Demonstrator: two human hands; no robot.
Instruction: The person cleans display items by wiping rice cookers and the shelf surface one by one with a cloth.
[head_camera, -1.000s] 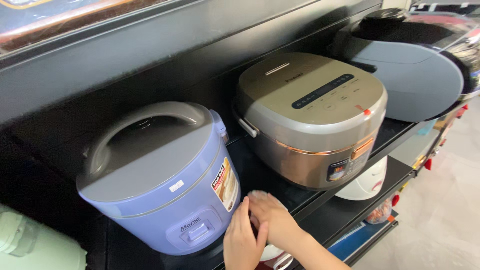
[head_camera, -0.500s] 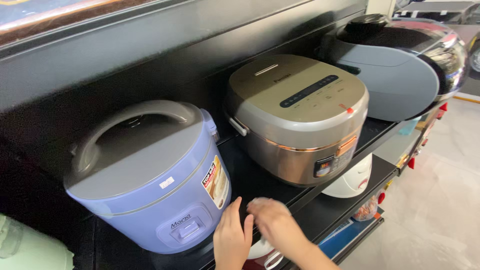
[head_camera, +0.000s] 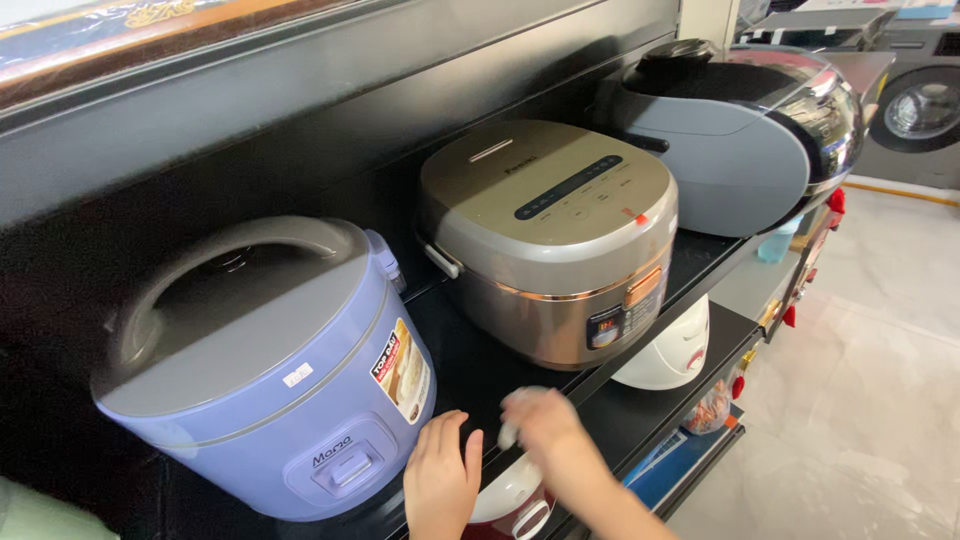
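Black shop shelf (head_camera: 690, 270) above pale tiled floor (head_camera: 880, 400); left hand (head_camera: 440, 485) flat, fingers spread beside blue rice cooker (head_camera: 270, 370), blurred right hand (head_camera: 540, 420) near, grip unclear.

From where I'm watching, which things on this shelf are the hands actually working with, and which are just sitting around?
In hand:
left hand, flat on the black shelf's front edge
right hand, blurred, holding something small and white, too blurred to identify
lilac round rice cooker, nearest

Just standing by:
silver-grey square rice cooker
grey-black domed cooker
white cooker below
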